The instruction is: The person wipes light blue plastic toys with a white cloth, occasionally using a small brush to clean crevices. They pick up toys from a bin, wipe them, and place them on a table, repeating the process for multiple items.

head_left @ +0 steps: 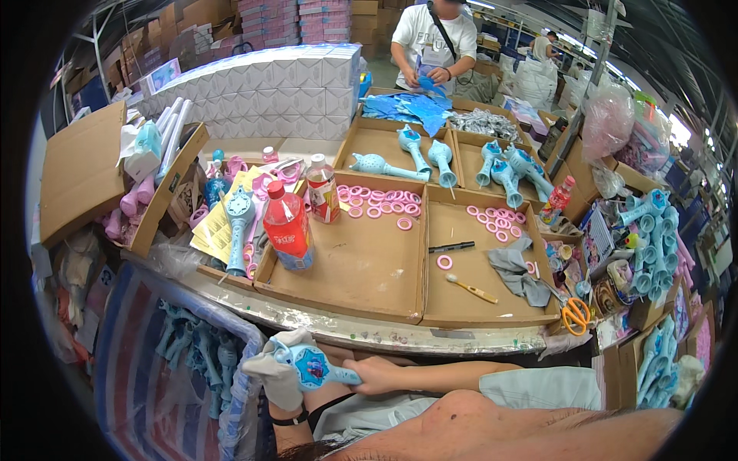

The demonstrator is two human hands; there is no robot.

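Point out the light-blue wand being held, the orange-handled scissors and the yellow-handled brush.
Light-blue wand [317, 369]: head view, on its wide decorated end.
Orange-handled scissors [566, 307]: head view, on the orange handle.
Yellow-handled brush [477, 290]: head view, on the handle.

Fairly bright light falls from overhead strip lights [589, 50], leaving soft shadows in the cardboard trays [346, 288], while fisheye distortion bows the worktable's front edge [384, 336] and black vignetting swallows the corners.
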